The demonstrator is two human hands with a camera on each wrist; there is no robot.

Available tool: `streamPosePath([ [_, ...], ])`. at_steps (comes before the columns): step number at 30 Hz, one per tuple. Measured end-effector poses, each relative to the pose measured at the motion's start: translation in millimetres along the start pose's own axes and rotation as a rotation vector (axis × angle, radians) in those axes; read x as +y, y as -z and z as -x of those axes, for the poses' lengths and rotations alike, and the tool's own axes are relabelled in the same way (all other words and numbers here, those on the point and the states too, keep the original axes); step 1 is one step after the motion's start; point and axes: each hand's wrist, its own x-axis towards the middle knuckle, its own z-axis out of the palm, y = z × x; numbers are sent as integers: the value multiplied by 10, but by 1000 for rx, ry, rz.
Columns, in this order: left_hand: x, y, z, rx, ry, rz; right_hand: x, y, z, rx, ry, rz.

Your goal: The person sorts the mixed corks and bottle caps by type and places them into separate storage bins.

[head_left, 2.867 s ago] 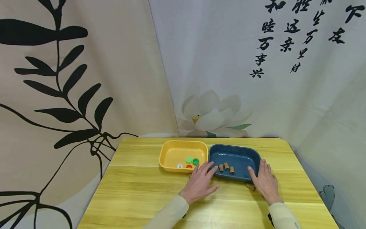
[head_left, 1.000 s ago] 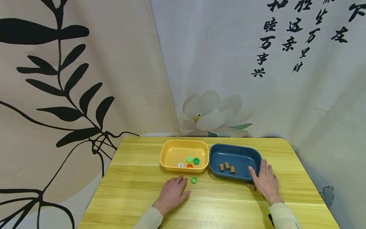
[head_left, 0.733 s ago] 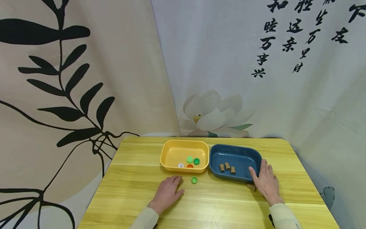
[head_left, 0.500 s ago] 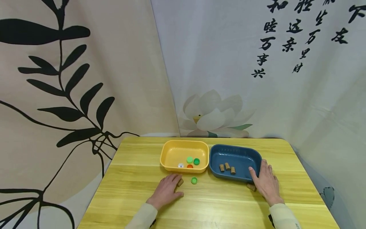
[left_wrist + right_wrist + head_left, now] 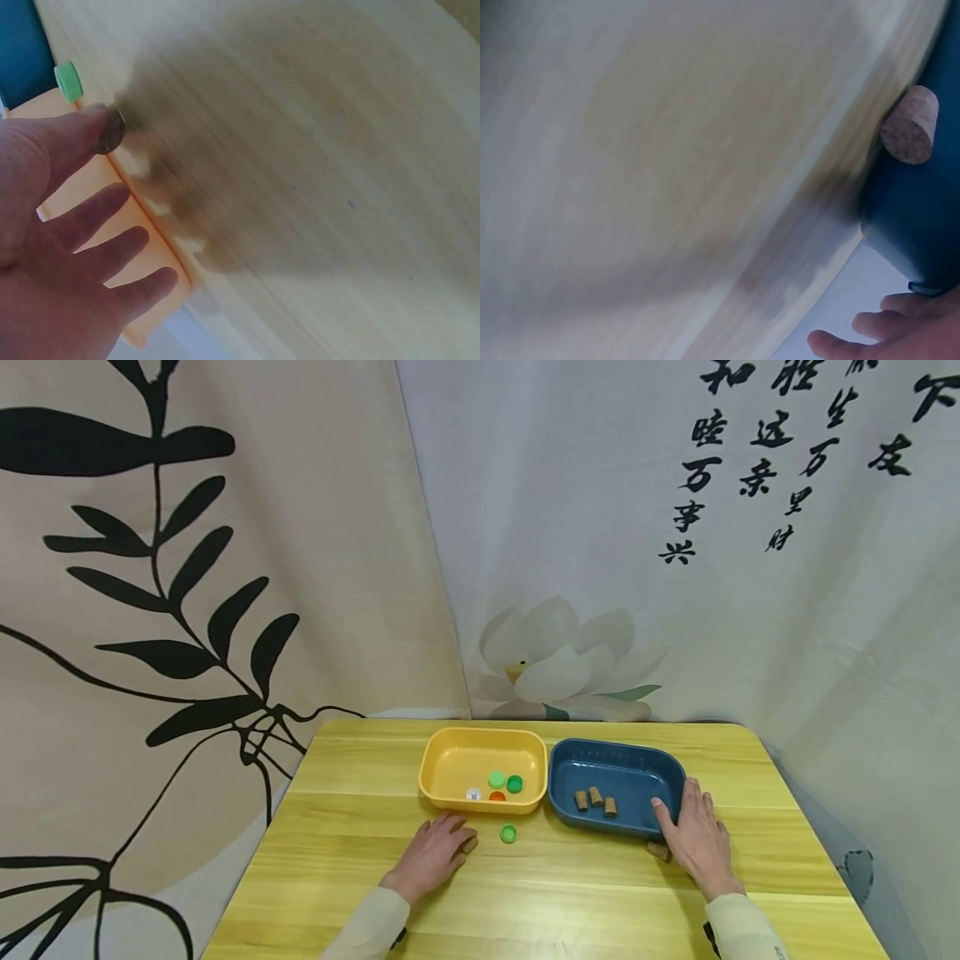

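My left hand point(image 5: 427, 857) is low over the table in front of the yellow tray point(image 5: 442, 793). Its thumb and index finger pinch a cork point(image 5: 111, 133), while the other fingers stay spread in the left wrist view. Just right of this hand, a green bottle cap point(image 5: 508, 834) lies on the table. My right hand point(image 5: 702, 845) rests at the right end of the blue tray point(image 5: 637, 756), thumb over the rim and straight fingers along the outer side. Another cork point(image 5: 910, 125) lies against that tray's near side, beside the right hand.
Several caps, including a light green cap point(image 5: 497, 779) and an orange cap point(image 5: 497, 796), sit in the yellow tray. Three corks point(image 5: 596, 796) lie inside the blue one. Both trays stand side by side on the wooden table point(image 5: 570, 910), with a printed curtain point(image 5: 600, 527) behind.
My left hand has moved left from the front of the two trays, uncovering the green cap, and its fingers have closed on the cork. My right hand stays at the blue tray.
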Motion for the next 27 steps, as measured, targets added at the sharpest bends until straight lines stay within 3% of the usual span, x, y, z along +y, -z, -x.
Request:
streamPosePath([
  [9,52,-2,8,73,-46,38,26,14,10,12,1,4],
  [15,285,75,-34,160,-101,44,-3,16,4,6,0,1],
  [20,507,118,-165,234,-132,76,0,12,-1,9,-4,2],
  [27,763,163,-456,362,-177,46,0,7,1,-2,-12,-7],
])
